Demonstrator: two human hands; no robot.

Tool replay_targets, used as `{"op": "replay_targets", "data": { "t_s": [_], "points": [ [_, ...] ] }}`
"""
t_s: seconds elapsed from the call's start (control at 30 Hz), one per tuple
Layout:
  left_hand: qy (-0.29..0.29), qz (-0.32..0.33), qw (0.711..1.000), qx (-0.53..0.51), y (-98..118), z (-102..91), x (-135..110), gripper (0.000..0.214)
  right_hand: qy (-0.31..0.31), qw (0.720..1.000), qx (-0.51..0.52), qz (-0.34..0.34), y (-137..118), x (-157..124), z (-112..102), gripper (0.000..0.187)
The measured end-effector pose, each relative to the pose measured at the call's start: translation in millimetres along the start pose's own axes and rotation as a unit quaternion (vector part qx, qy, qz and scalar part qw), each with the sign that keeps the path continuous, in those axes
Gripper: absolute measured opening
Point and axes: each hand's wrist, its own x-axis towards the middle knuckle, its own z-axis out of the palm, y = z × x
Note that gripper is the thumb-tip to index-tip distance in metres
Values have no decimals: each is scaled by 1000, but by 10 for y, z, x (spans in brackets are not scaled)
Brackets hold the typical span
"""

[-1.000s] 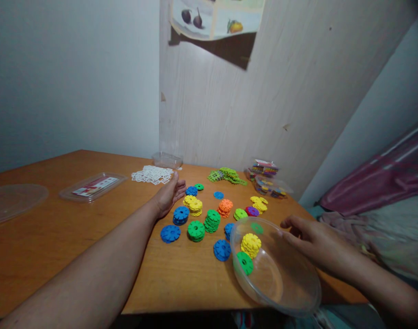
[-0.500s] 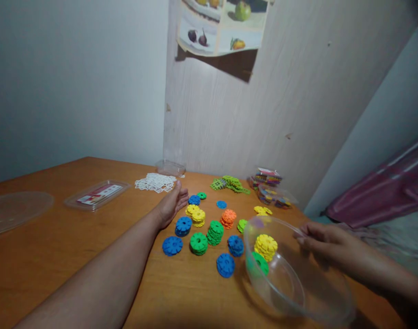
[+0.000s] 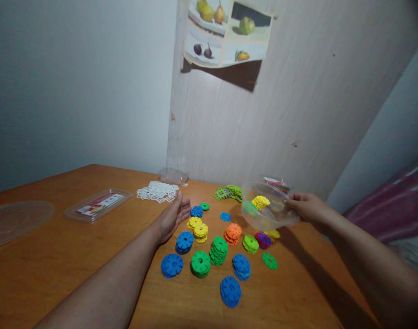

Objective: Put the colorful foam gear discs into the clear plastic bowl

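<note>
Clear plastic forms the tub (image 3: pixel 275 215), located to the left of the right hand (image 3: pixel 306 205). The thumb and fingers of the right hand grip the tub by its rim. The tub is raised above the table (image 3: pixel 58 256). It contains a yellow stack (image 3: pixel 261 202) and, left of that, green material (image 3: pixel 251 209) seen through the wall.

The left hand (image 3: pixel 174 217) is open, fingers extended forward, palm turned towards the discs. Just right of its fingers lie a blue pile (image 3: pixel 197 211) and a green disc (image 3: pixel 204 206). Right of its palm stand two overlapping yellow piles (image 3: pixel 201 232).

Between the hands stand the orange stack (image 3: pixel 233 234) and, nearer the wearer, the tall green stack (image 3: pixel 218 250). Below the right hand's tub, on the table, are the lime stack (image 3: pixel 251 244) and the purple stack (image 3: pixel 263 240), which touch or nearly touch; a flat green ring (image 3: pixel 270 261) lies nearer the wearer.

White pieces (image 3: pixel 158 191) lie beyond the left hand, slightly left. A labelled lid (image 3: pixel 102 204) lies farther left of it; a round lid (image 3: pixel 20 221) lies farthest left.
</note>
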Motion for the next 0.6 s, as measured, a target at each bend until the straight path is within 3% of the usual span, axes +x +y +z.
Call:
{"op": "replay_targets", "data": {
  "t_s": [0.33,0.6],
  "points": [
    [-5,-5,1000,-5,-2,-29,-12,87,34,997,-67,-17,240,665,534,20],
    [3,-16,1000,-6,40,16,-49,88,46,993,-104,-26,314,752,729,18]
  ]
}}
